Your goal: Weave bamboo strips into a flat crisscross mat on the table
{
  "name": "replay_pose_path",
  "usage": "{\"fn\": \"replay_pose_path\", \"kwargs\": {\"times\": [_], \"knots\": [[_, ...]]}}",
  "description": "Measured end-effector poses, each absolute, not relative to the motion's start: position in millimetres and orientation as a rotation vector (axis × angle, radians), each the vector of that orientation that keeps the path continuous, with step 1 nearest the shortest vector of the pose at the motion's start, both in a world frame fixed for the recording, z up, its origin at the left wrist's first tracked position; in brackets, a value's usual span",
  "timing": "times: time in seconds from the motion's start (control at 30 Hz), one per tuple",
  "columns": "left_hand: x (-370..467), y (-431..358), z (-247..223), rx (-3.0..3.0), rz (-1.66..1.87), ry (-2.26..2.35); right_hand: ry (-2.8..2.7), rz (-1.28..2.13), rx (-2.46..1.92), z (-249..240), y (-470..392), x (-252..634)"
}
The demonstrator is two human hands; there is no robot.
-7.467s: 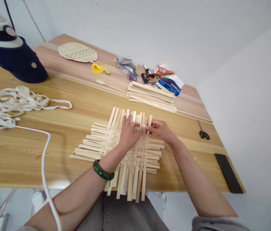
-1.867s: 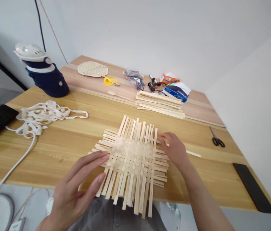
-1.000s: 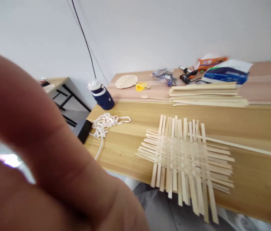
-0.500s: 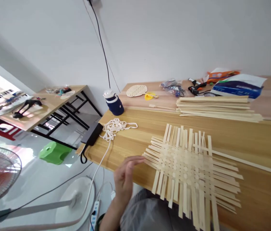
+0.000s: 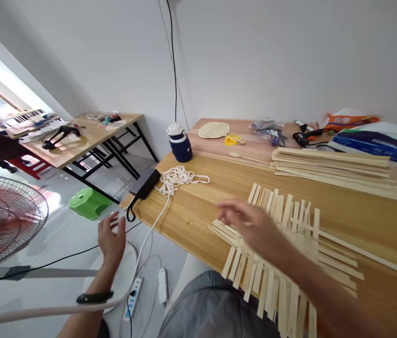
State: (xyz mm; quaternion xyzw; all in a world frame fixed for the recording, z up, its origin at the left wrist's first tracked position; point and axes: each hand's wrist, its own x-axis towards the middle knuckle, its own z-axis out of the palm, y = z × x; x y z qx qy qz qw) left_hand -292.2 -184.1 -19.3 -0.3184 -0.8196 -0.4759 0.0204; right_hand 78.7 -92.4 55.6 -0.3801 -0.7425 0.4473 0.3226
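Observation:
A mat of pale flat wooden strips [image 5: 286,213], woven over and under with loose ends on every side, lies at the table's front edge. My right hand [image 5: 246,223] hovers over its left part, fingers loosely bent with nothing seen in them; the forearm hides much of the weave. Off the table's left end, my left hand [image 5: 112,239] is raised above the floor, thumb and fingers apart and holding nothing I can see. One long narrow strip [image 5: 370,256] runs out from the mat to the right.
A stack of strips [image 5: 335,169] lies behind the mat, near a blue-and-white bag [image 5: 374,143]. White cord [image 5: 177,178], a black box [image 5: 145,183] and a blue jug [image 5: 180,146] occupy the table's left end. A fan [image 5: 11,216] stands left; a person sits beyond.
My right hand has come into view over the mat. My left hand has left the mat's left edge and moved left, off the table. The view has shifted left.

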Motion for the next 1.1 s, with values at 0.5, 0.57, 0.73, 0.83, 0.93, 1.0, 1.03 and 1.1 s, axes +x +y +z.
{"fn": "replay_pose_path", "kwargs": {"times": [0.5, 0.57, 0.73, 0.83, 0.93, 1.0, 1.03, 1.1], "knots": [[-333.9, -44.9, 23.1, -1.433, -0.424, -2.804, -2.914, 0.296, -0.668, 8.6, -83.2, -102.8], [-334.4, -42.6, 23.4, -1.404, -0.429, -2.815, -2.903, 0.281, -0.54, 10.0, -93.8, -98.4], [-334.4, -38.4, 20.1, -1.362, -0.45, -2.831, -2.812, 0.24, -0.258, 18.8, -135.0, -75.4], [-333.7, -37.8, 16.8, -1.371, -0.471, -2.826, -2.785, 0.256, -0.228, 23.9, -147.8, -63.5], [-331.2, -37.0, 16.8, -1.391, -0.519, -2.817, -2.832, 0.294, -0.31, 20.2, -142.1, -57.3], [-327.4, -39.2, 21.7, -1.399, -0.58, -2.809, -2.885, 0.311, -0.466, 11.9, -131.0, -56.1], [-324.9, -42.9, 25.7, -1.39, -0.622, -2.804, -2.891, 0.316, -0.562, 7.0, -124.8, -56.1], [-319.5, -58.6, 34.5, -1.337, -0.714, -2.792, -2.851, 0.332, -0.717, -1.4, -112.7, -57.4]]}}
